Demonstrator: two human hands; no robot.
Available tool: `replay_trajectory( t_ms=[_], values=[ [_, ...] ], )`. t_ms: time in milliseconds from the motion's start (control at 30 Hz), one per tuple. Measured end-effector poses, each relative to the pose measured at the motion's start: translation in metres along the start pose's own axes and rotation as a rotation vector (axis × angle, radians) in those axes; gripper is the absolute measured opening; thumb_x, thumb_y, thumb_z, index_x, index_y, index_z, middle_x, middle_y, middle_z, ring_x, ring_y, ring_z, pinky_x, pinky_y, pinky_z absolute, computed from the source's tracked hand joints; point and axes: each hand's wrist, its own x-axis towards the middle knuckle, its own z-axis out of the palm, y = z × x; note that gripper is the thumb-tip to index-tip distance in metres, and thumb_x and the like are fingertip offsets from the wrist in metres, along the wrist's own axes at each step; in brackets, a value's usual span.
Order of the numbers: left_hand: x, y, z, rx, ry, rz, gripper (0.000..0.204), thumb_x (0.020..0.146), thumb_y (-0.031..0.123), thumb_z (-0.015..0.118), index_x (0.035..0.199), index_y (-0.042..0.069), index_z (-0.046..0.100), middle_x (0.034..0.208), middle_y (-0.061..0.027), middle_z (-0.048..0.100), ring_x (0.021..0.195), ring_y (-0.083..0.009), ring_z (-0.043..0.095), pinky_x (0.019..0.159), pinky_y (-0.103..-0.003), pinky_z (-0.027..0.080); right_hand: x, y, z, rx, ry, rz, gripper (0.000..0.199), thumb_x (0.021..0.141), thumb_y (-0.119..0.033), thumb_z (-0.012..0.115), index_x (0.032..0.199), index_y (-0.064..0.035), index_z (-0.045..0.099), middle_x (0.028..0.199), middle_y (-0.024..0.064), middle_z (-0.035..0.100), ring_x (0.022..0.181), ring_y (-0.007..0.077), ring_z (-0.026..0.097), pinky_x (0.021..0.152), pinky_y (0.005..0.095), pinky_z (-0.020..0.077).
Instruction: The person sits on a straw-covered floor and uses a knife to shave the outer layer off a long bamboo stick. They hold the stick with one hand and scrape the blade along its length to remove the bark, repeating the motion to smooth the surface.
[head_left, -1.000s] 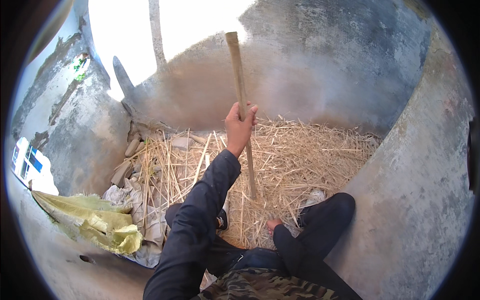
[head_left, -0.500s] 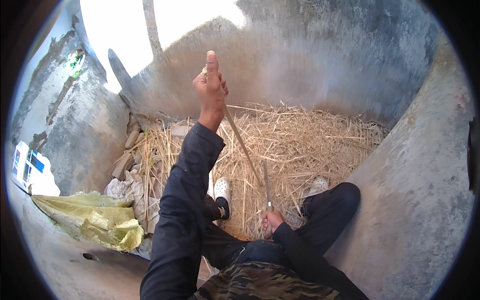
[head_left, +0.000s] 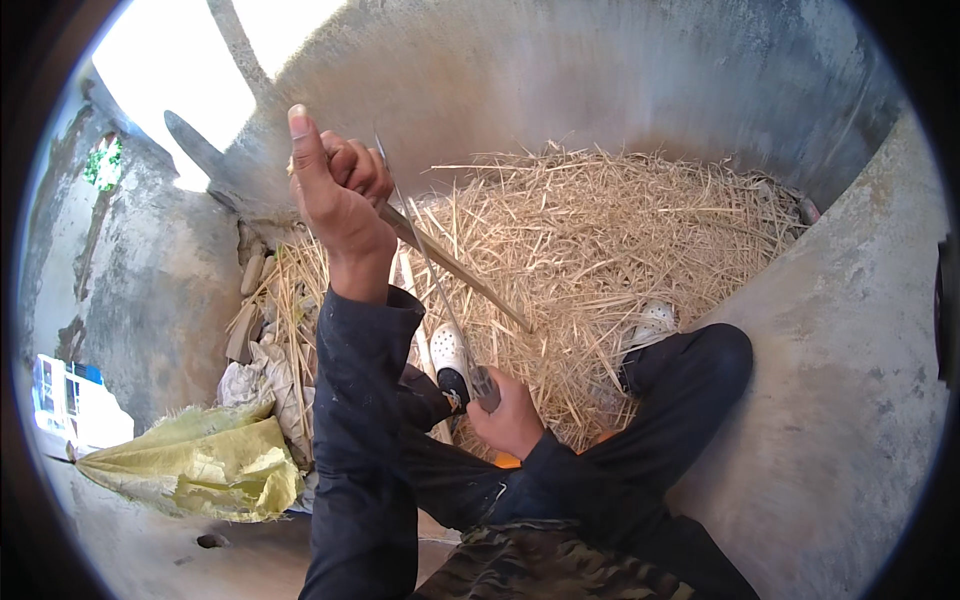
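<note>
My left hand point(head_left: 345, 205) is raised at the upper left with its thumb pointing up. Its fingers are wrapped round the upper end of a long, thin tan stick point(head_left: 470, 275), which slants down to the right over the straw. Lower down, my right hand point(head_left: 512, 418) is closed on the grey handle of a long, narrow-bladed knife point(head_left: 445, 293). The blade points up and left and crosses the stick just below my left hand; whether the two touch I cannot tell.
Cut straw point(head_left: 600, 240) covers the floor between my feet and the curved concrete wall point(head_left: 600, 90). A frayed yellow-green sack point(head_left: 200, 455) lies at left, beside crumpled pale cloth point(head_left: 265, 385). My white clogs point(head_left: 449, 348) stand in the straw.
My left hand has moved left, and the stick slants more flatly. My right hand has risen from my lap and shifted left, swinging the blade up across the stick. The whole view has shifted slightly.
</note>
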Motion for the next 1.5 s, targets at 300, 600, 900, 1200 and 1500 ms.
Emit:
replay_trajectory(
  t_ms=[300, 600, 900, 1200, 1500],
  values=[
    [0.01, -0.003, -0.016, 0.004, 0.06, 0.034, 0.057, 0.093, 0.052, 0.048, 0.056, 0.017, 0.022, 0.049, 0.0027, 0.023, 0.042, -0.0088, 0.025, 0.041, -0.024, 0.022, -0.036, 0.017, -0.008, -0.089, -0.075, 0.144, 0.013, 0.074, -0.009, 0.058, 0.083, -0.0008, 0.055, 0.063, 0.0169, 0.056, 0.062, 0.0343, 0.061, 0.057, 0.0375, 0.0456],
    [0.021, 0.0, 0.0, 0.11, 0.073, 0.18, 0.042, 0.096, 0.041, 0.046, 0.072, 0.007, 0.046, 0.064, -0.0017, 0.04, 0.059, -0.0131, 0.039, 0.055, -0.025, 0.032, -0.047, 0.054, -0.049, -0.249, 0.031, 0.285, 0.021, 0.071, -0.011, 0.057, 0.088, 0.0016, 0.059, 0.063, 0.0167, 0.055, 0.056, 0.0306, 0.056, 0.057, 0.039, 0.0454],
    [0.005, 0.026, 0.006, -0.001, -0.044, 0.168, 0.046, 0.101, 0.037, 0.035, 0.065, 0.008, 0.041, 0.057, 0.0008, 0.033, 0.051, -0.0109, 0.031, 0.05, -0.025, 0.027, 0.003, -0.083, -0.021, -0.033, -0.104, 0.023, 0.038, 0.074, -0.011, 0.058, 0.108, 0.003, 0.055, 0.076, 0.0226, 0.061, 0.069, 0.0376, 0.061, 0.067, 0.0394, 0.0486],
    [-0.01, 0.025, 0.016, 0.031, 0.05, 0.23, 0.05, 0.102, 0.039, 0.029, 0.059, 0.015, 0.023, 0.053, 0.0021, 0.023, 0.05, -0.0114, 0.021, 0.05, -0.028, 0.023, 0.018, -0.019, -0.012, -0.102, -0.005, 0.102, 0.034, 0.073, -0.013, 0.06, 0.101, 0.0063, 0.054, 0.076, 0.0266, 0.06, 0.074, 0.0421, 0.061, 0.067, 0.0419, 0.0491],
    [-0.005, 0.02, 0.001, -0.027, -0.05, 0.223, 0.047, 0.101, 0.035, 0.029, 0.059, 0.015, 0.025, 0.053, 0.0018, 0.024, 0.049, -0.0109, 0.021, 0.051, -0.028, 0.023, 0.021, -0.065, -0.004, -0.011, -0.123, 0.051, 0.028, 0.074, -0.007, 0.057, 0.1, 0.0036, 0.056, 0.075, 0.0174, 0.06, 0.067, 0.0249, 0.059, 0.065, 0.0355, 0.0463]
  ],
)
